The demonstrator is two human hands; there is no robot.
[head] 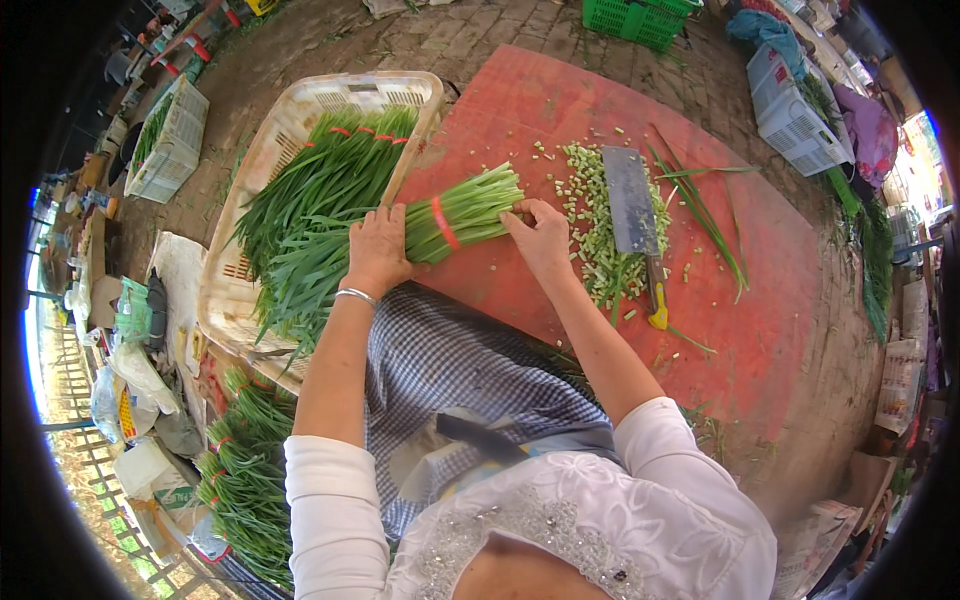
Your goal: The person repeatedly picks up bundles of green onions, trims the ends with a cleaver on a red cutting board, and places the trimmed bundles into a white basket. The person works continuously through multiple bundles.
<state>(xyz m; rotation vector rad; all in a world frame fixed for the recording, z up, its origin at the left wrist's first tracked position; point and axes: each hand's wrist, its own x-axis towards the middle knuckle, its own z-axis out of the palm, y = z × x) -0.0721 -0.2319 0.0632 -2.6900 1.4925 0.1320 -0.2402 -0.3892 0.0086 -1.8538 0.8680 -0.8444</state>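
Note:
A bunch of garlic chives (474, 201), bound with a red band (445, 223), lies across the left edge of the red board, its leaves reaching over the crate. My left hand (381, 244) is wrapped over the leafy part and holds it. The fingertips of my right hand (541, 234) touch the cut stem end. Right of that hand, a cleaver (630, 196) with a wooden and yellow handle rests on a heap of chopped stem ends (592, 225). A few loose green leaves (701, 210) lie beyond the blade.
The white plastic crate (247, 180) at left holds several banded bunches (337, 169). The red board (510, 97) is in front of me. More bunches (240, 457) are piled at lower left. A green crate (637, 22) and white crates (799, 112) stand on the brick floor.

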